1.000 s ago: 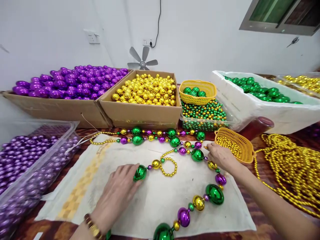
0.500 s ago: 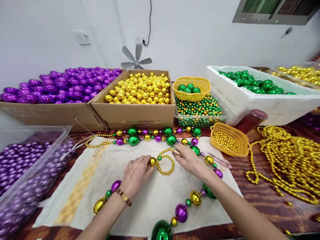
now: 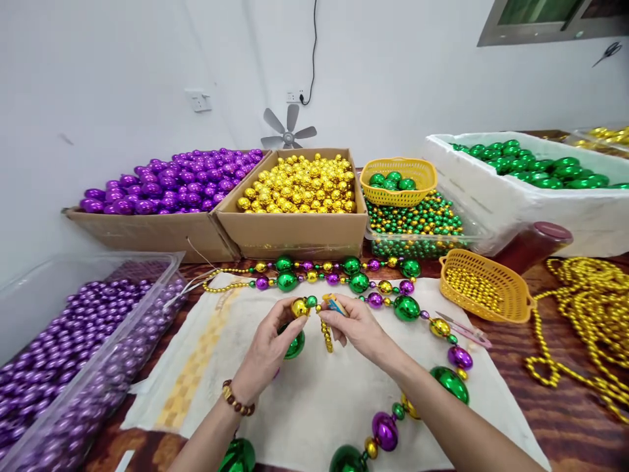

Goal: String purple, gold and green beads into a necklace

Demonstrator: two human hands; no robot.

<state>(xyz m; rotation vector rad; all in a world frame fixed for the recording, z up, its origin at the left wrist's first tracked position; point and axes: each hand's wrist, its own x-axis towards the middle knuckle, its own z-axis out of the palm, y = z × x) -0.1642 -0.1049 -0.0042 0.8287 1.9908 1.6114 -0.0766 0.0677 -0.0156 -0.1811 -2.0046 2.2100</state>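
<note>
My left hand (image 3: 269, 344) pinches a large gold bead (image 3: 301, 307), with a small green bead (image 3: 311, 301) beside it on the string. Close by on the right, my right hand (image 3: 356, 324) is closed around a small orange-and-blue object (image 3: 335, 303) whose kind I cannot make out. A short strand of small gold beads (image 3: 327, 335) dangles between the hands, near the right fingertips. Below the left fingers a big green bead (image 3: 295, 345) hangs, partly hidden. The purple, green and gold bead necklace (image 3: 385, 431) curves around on the white cloth (image 3: 314, 413).
Behind stand cardboard boxes of purple beads (image 3: 162, 180) and gold beads (image 3: 304, 183), and a foam box (image 3: 515, 203) of green ones. A clear bin (image 3: 162, 278) is at left. At right lie a yellow basket (image 3: 511, 295), pink-handled snips (image 3: 472, 333) and gold bead strands (image 3: 590, 314).
Both hands have lifted off the cloth and come closer together. The small gold strand, a loop on the cloth before, now dangles. The view has swung left.
</note>
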